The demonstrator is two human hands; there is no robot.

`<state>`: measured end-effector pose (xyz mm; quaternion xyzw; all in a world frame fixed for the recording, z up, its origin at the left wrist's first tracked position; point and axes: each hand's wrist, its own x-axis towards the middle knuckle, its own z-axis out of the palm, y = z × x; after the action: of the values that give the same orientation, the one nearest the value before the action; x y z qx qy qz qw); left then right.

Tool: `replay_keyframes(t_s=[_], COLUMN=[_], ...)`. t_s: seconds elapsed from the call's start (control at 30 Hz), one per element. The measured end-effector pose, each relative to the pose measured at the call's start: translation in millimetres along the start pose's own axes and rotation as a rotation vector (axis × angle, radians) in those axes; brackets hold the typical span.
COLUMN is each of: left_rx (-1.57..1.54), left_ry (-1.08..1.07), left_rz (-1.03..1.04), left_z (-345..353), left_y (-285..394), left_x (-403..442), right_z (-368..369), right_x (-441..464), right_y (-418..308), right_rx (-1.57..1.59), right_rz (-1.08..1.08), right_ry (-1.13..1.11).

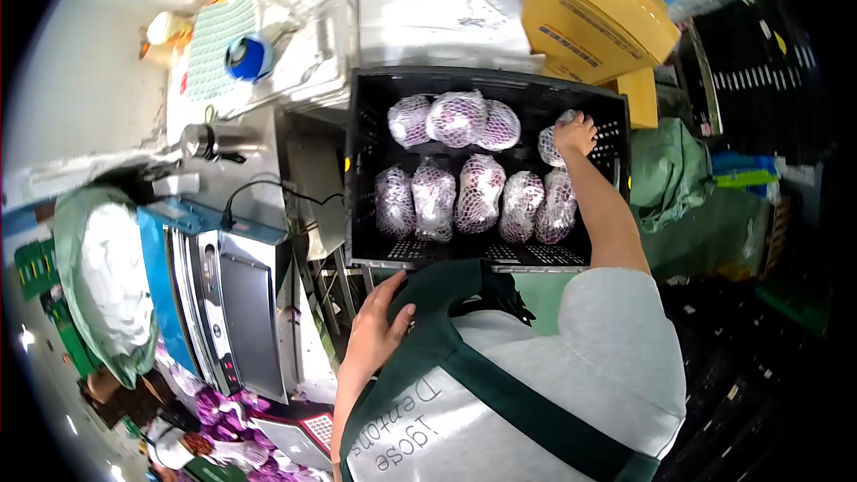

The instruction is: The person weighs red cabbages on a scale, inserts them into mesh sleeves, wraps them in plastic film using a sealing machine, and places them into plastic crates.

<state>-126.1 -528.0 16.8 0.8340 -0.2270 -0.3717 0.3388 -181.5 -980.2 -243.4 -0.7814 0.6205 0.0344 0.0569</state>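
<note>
Netted bundle (547,148) beneath the right grip (578,136)

Purple and white, glossy, it sits by the far right corner of the black crate (491,78). The right grip curls over it, tightness unclear; the left grip (378,325) is loosely spread, holding nothing. Three bundles (458,120) line the far edge, five others (479,195) the near; a carton (598,22) stands beyond.

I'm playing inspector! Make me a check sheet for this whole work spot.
Surface: what supports the black crate is mostly hidden.
Job's things: nine netted bundles in the crate, five in the near row.
Clutter: blue round item beyond the crate's left; cardboard box beyond its right.
Hands: right hand over the far-right bundle, grip unclear; left hand open by the green apron.
Cables: black cable, left of the crate.
Surroundings: machine left, green cloth right.
</note>
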Motion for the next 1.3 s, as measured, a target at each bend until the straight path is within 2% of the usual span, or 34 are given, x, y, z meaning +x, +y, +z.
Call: replay_keyframes(t_s=[0.07, 0.13, 0.2, 0.3, 0.33, 0.5, 0.53, 0.6, 0.67, 0.73, 0.77, 0.83, 0.87, 1.03, 1.17, 1.3], left_rx=[-0.035, -0.079, -0.152, -0.263, -0.339, -0.258, -0.249, -0.319, -0.407, -0.498, -0.398, -0.192, -0.209, -0.173, -0.148, -0.182], left_ry=[0.063, 0.157, 0.249, 0.374, 0.409, 0.649, 0.690, 0.802, 0.938, 1.027, 1.105, 1.184, 1.204, 1.330, 1.595, 1.876], left_rz=[-0.033, -0.107, -0.151, -0.205, -0.252, -0.298, -0.305, -0.352, -0.331, -0.449, -0.391, -0.486, -0.516, -0.628, -0.844, -0.872], left_z=[-5, -9, -10, -20, -26, -36, -37, -37, -34, -40, -47, -57, -69, -69, -55, -84], left_y=[-11, -26, -55, -86, -92, -169, -185, -213, -245, -263, -266, -277, -279, -354, -430, -504], left_x=[-18, -41, -68, -116, -135, -248, -270, -314, -360, -400, -421, -460, -478, -535, -572, -617], right_z=[16, 30, 33, -17, -39, -76, -82, -87, -91, -78, -90, -107, -116, -113, -122, -122], right_x=[-27, -66, -138, -255, -297, -456, -485, -539, -585, -629, -648, -681, -692, -744, -791, -823], right_y=[-7, -27, -60, -110, -123, -156, -158, -159, -162, -155, -156, -158, -165, -195, -216, -225], right_rx=[0.124, 0.396, 0.572, 0.883, 0.932, 1.120, 1.125, 1.085, 0.944, 0.813, 0.644, 0.503, 0.333, 0.243, 0.099, -0.001], right_rz=[-0.352, -0.611, -0.650, -0.956, -1.004, -1.325, -1.333, -1.333, -1.444, -1.510, -1.572, -1.608, -1.686, -1.772, -1.954, -1.917], right_ry=[0.263, 0.321, 0.249, -0.033, -0.093, -0.413, -0.567, -0.871, -1.146, -1.317, -1.412, -1.621, -1.595, -1.574, -1.578, -1.635])
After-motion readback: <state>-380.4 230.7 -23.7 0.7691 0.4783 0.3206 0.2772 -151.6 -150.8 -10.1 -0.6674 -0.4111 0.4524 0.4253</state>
